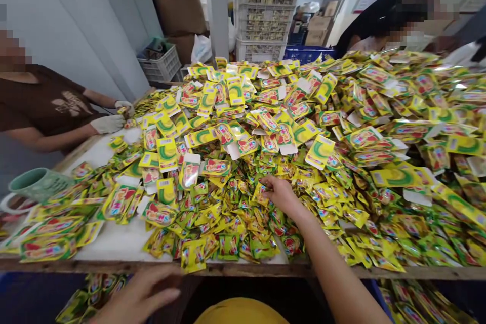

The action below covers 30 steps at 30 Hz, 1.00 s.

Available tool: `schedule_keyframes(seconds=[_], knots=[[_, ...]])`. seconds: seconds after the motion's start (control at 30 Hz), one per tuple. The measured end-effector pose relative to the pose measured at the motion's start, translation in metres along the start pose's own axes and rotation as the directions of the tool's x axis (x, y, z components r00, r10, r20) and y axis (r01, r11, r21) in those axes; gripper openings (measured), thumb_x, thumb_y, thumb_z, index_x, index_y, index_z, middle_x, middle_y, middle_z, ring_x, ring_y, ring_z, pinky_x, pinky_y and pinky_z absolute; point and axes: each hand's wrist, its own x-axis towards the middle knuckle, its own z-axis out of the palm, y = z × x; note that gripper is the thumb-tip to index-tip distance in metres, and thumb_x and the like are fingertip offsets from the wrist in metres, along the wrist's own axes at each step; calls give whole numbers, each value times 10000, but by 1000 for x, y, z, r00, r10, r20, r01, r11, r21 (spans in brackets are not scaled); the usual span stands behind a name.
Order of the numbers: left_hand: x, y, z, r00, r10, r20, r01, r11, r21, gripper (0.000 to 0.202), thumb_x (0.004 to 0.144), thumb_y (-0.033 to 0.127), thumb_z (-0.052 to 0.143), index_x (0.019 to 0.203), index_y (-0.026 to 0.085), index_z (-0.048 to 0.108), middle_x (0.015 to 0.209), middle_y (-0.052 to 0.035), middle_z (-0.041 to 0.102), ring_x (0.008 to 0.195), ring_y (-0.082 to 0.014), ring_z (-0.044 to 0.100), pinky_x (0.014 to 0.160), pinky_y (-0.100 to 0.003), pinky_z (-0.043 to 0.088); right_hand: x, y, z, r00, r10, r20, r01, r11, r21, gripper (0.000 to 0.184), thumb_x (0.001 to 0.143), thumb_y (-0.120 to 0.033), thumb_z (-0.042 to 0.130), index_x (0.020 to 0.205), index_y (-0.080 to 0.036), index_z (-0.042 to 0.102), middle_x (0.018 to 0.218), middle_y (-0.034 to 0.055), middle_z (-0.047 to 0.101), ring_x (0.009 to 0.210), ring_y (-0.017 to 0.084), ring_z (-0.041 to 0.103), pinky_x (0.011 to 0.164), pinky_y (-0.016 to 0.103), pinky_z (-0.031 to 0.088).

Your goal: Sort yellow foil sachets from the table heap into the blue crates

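Note:
My right hand (281,195) reaches into a heap of small yellow-green sachets (235,212) in the middle of the table. Its thumb and fingers close on the edge of one small sachet (259,194). My left hand (146,293) hangs low in front of the table edge, a little blurred, with its fingers apart and nothing in it. Close above it, one yellow sachet (193,256) lies at the edge. Flat yellow printed cartons (166,154) with red and green pictures lie piled around and behind the sachets.
A green mug (36,184) stands at the left. Across the table's left end, a person's gloved hands (108,124) hold small things. Another person leans over at the far right. Stacked white crates (261,25) stand behind; blue bins with packets sit under the wooden table edge (266,270).

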Motion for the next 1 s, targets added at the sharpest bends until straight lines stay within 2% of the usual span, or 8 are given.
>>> schedule_keyframes(seconds=[0.1, 0.23, 0.4, 0.6, 0.7, 0.8, 0.9, 1.0], knots=[[58, 76, 23, 983, 156, 98, -138, 977, -165, 199, 783, 326, 633, 938, 285, 752, 962, -24, 749, 911, -217, 672, 839, -288, 519, -1, 3, 1, 1000, -16, -22, 17, 1000, 19, 148, 575, -145, 677, 678, -190, 581, 599, -43, 506, 601, 132, 455, 597, 256, 355], [123, 140, 68, 978, 151, -145, -201, 865, -459, 302, 743, 266, 682, 1038, 212, 710, 1035, -72, 720, 875, -203, 659, 784, -279, 519, -38, -2, 1, 999, 9, -45, -2, 988, 156, 179, 679, -298, 683, 712, -189, 546, 656, -14, 525, 625, 146, 490, 588, 262, 401], [150, 153, 101, 973, 61, -223, -201, 703, -682, 218, 694, 237, 722, 893, 150, 701, 860, -72, 729, 801, -207, 658, 751, -290, 515, -81, -5, 10, 990, 98, -97, -45, 894, 447, 312, 705, -420, 726, 880, -200, 591, 821, 36, 602, 749, 179, 565, 651, 279, 470], [138, 139, 113, 981, 123, -150, -187, 809, -558, 158, 756, 154, 599, 905, 189, 639, 661, 15, 636, 564, -122, 569, 547, -206, 451, -88, 3, 14, 996, -13, 93, -5, 980, 197, 244, 793, -429, 651, 849, -193, 624, 773, 29, 603, 743, 188, 551, 665, 278, 464], [133, 136, 96, 971, 231, -56, -234, 891, -388, 211, 852, 189, 505, 1025, 210, 622, 750, -8, 673, 639, -148, 621, 614, -234, 481, -88, 8, 16, 995, -34, 96, 24, 995, 101, 240, 830, -431, 608, 828, -191, 609, 731, 24, 604, 700, 183, 553, 630, 268, 459], [141, 134, 54, 916, 355, -186, -374, 924, -76, 288, 892, 201, 466, 1139, 230, 611, 1012, -56, 693, 930, -202, 637, 855, -309, 479, -92, 18, 20, 994, -82, -78, 80, 997, -21, 231, 861, -420, 563, 851, -192, 603, 748, 50, 621, 709, 204, 582, 648, 291, 479], [164, 122, 5, 813, 444, -377, -345, 889, 302, 469, 828, 78, 447, 1273, 191, 542, 1248, -104, 600, 1184, -253, 507, 1040, -409, 369, -106, 30, 30, 946, -217, -241, 163, 960, -226, 177, 872, -342, 541, 950, -199, 610, 883, 109, 659, 832, 262, 624, 752, 359, 505], [191, 101, -28, 834, 469, -291, -256, 797, 548, 616, 714, 3, 447, 1312, 132, 515, 1329, -149, 534, 1217, -304, 464, 1027, -457, 371, -125, 39, 43, 918, -340, -207, 250, 898, -363, 271, 841, -165, 482, 1045, -253, 637, 954, 112, 684, 885, 275, 651, 770, 355, 528]])
